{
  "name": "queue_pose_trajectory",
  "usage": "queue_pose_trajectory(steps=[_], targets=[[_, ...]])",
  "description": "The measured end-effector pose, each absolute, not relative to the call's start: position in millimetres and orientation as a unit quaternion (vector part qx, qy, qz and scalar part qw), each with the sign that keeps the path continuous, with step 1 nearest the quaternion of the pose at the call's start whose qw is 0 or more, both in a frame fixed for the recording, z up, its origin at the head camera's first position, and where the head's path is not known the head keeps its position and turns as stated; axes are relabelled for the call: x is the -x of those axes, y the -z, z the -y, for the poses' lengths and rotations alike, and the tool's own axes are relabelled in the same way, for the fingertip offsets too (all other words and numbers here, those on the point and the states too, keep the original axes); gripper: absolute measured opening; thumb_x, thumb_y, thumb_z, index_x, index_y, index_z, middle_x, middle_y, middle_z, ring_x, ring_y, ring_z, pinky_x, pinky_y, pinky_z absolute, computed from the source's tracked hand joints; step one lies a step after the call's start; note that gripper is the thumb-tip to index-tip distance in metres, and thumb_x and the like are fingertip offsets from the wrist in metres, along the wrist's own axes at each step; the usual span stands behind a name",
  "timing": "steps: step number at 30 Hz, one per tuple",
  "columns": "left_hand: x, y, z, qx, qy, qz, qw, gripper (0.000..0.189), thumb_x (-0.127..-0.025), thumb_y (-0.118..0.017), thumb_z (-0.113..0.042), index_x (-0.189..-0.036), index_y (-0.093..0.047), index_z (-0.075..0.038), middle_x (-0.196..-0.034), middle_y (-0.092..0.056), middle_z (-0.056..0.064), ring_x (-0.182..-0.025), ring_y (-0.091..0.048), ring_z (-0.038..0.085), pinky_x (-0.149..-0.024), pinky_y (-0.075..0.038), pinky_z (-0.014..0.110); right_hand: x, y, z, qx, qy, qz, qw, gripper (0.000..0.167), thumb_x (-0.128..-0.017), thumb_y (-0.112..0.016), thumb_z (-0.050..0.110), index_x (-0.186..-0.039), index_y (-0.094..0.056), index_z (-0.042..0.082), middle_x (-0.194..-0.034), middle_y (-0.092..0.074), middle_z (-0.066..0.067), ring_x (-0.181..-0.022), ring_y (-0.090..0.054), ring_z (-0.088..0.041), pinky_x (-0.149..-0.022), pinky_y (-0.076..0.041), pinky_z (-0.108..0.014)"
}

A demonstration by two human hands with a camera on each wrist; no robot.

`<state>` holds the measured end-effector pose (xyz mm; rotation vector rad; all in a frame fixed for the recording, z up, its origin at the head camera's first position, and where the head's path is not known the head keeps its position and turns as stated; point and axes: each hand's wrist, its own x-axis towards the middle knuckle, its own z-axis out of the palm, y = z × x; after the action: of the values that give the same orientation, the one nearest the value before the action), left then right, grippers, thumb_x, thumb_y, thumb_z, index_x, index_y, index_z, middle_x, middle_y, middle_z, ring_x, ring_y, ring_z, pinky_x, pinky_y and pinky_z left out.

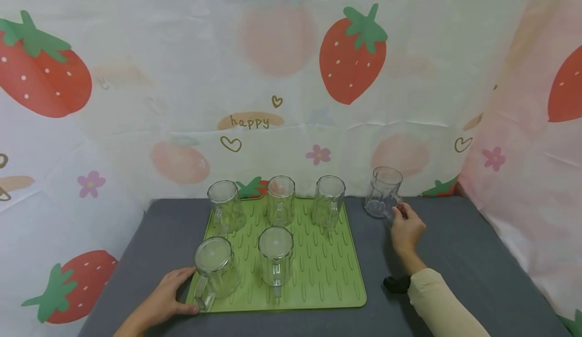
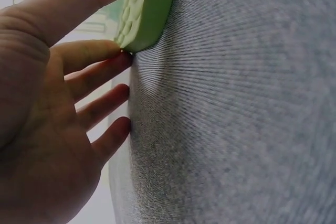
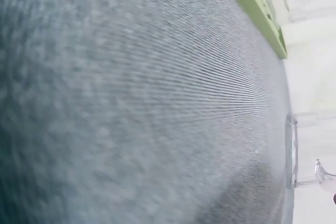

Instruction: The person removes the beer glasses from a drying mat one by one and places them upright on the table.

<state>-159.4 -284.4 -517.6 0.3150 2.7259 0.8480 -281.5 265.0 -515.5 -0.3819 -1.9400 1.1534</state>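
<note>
In the head view my right hand [image 1: 407, 231] pinches the handle of a clear glass mug [image 1: 378, 198] at the back of the table, right of a green ribbed mat. That mug [image 3: 294, 153] shows only partly in the right wrist view; whether its base touches the table, I cannot tell. My left hand [image 1: 159, 299] lies at the front left corner of the mat [image 1: 318, 286], its fairly straight fingers touching the edge, also seen in the left wrist view. Beside it on the mat stands a glass mug [image 1: 223, 276]. Another mug [image 1: 276, 263] stands right of that one.
Along the mat's back stand a left mug [image 1: 233, 213], a middle mug [image 1: 281, 205] and a right mug [image 1: 326, 208]. The mat lies on a grey cloth-covered table [image 1: 454, 256]. A strawberry-printed curtain [image 1: 282, 94] hangs behind and at the sides.
</note>
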Motion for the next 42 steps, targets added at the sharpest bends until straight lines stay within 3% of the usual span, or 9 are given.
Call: queue_pose_trajectory(steps=[4,7,20,25,29,39,42], targets=[[158,519,285,-0.118,-0.297,-0.938,0.130,0.093,-0.069,-0.087,-0.036,-0.139,-0.045,0.009,-0.140,-0.045,0.031,-0.129,-0.036,0.055,-0.096,-0.039,0.068,280,518,-265,0.159,-0.462,0.776,0.399,0.011,-0.087,-0.070,0.000,-0.093,-0.071,-0.009,-0.089,-0.072,-0.025,-0.071,-0.054,0.011,-0.061,-0.033,0.003],[159,522,286,-0.118,-0.301,-0.938,0.127,0.095,-0.068,-0.087,-0.037,-0.139,-0.045,0.009,-0.140,-0.045,0.030,-0.129,-0.036,0.054,-0.097,-0.038,0.067,279,518,-263,0.153,-0.470,0.774,0.395,0.012,-0.087,-0.070,0.001,-0.094,-0.071,-0.009,-0.091,-0.072,-0.025,-0.070,-0.046,0.021,-0.062,-0.034,0.004],[156,517,284,-0.109,-0.305,-0.937,0.130,0.094,-0.068,-0.088,-0.036,-0.140,-0.045,0.008,-0.141,-0.044,0.031,-0.130,-0.034,0.055,-0.096,-0.037,0.069,276,520,-262,0.145,-0.476,0.779,0.381,0.015,-0.087,-0.071,0.002,-0.097,-0.070,-0.009,-0.094,-0.072,-0.025,-0.075,-0.051,0.015,-0.068,-0.036,0.005],[156,518,282,-0.119,-0.298,-0.939,0.121,0.094,-0.069,-0.087,-0.037,-0.139,-0.045,0.009,-0.140,-0.045,0.031,-0.129,-0.035,0.055,-0.096,-0.038,0.068,269,519,-263,0.151,-0.476,0.783,0.371,0.023,-0.088,-0.070,0.003,-0.108,-0.070,-0.008,-0.103,-0.071,-0.025,-0.086,-0.066,-0.018,-0.069,-0.035,0.006],[155,518,282,-0.117,-0.299,-0.939,0.123,0.093,-0.069,-0.087,-0.036,-0.139,-0.046,0.008,-0.140,-0.046,0.030,-0.129,-0.035,0.055,-0.097,-0.038,0.068,260,517,-264,0.153,-0.485,0.781,0.363,0.031,-0.089,-0.070,0.005,-0.116,-0.067,-0.008,-0.108,-0.068,-0.027,-0.097,-0.066,-0.038,-0.068,-0.034,0.006],[154,519,284,-0.122,-0.301,-0.939,0.113,0.093,-0.068,-0.087,-0.035,-0.139,-0.045,0.008,-0.139,-0.046,0.031,-0.128,-0.036,0.055,-0.096,-0.039,0.067,230,497,-255,0.130,-0.507,0.788,0.326,0.041,-0.090,-0.071,0.014,-0.125,-0.063,-0.006,-0.115,-0.065,-0.026,-0.102,-0.065,-0.038,-0.072,-0.037,0.006],[155,520,284,-0.125,-0.298,-0.940,0.109,0.093,-0.068,-0.087,-0.036,-0.139,-0.045,0.008,-0.139,-0.046,0.031,-0.128,-0.037,0.055,-0.096,-0.039,0.068,220,491,-249,0.120,-0.506,0.796,0.310,0.040,-0.090,-0.072,0.017,-0.124,-0.065,-0.003,-0.116,-0.066,-0.023,-0.099,-0.068,-0.029,-0.071,-0.039,0.005]])
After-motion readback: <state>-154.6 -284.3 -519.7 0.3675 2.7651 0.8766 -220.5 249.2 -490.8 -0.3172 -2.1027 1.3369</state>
